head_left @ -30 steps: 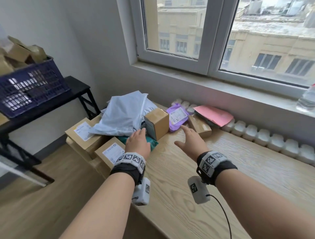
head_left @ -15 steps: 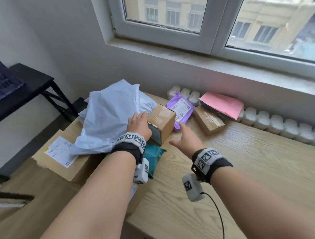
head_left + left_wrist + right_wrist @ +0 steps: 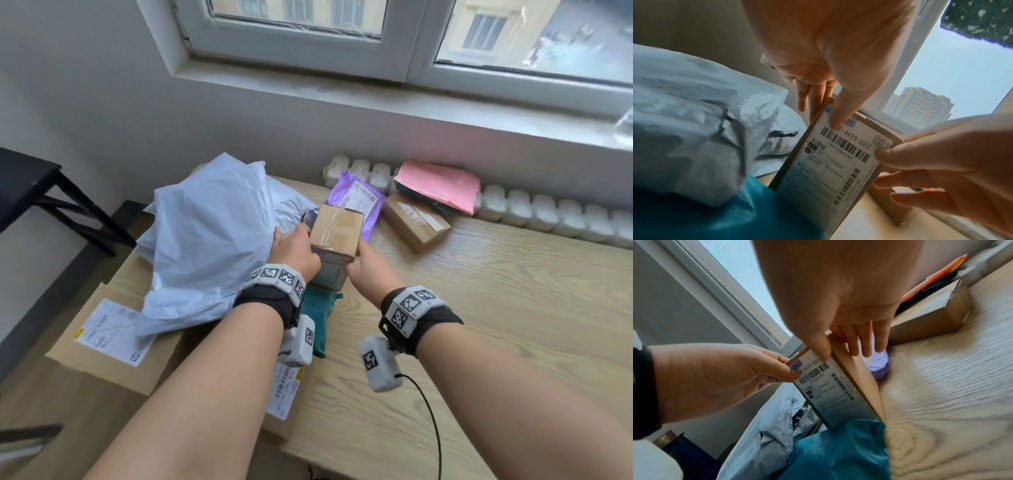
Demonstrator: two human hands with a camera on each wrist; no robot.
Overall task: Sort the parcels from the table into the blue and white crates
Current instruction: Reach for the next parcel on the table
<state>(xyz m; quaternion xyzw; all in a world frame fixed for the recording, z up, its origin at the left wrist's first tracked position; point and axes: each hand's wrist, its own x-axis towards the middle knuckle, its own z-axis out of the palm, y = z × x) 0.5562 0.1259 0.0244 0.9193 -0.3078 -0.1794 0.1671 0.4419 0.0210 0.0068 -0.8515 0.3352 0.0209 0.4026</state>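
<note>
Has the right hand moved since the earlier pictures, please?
Yes. The right hand has moved left across the wooden table onto the small cardboard box, which it now grips opposite the left hand.

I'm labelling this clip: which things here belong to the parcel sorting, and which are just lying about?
Job:
small brown cardboard box, gripped by left hand and right hand
pale blue plastic mailer
purple plastic mailer
teal plastic mailer

Lying about:
black side table
white radiator
</note>
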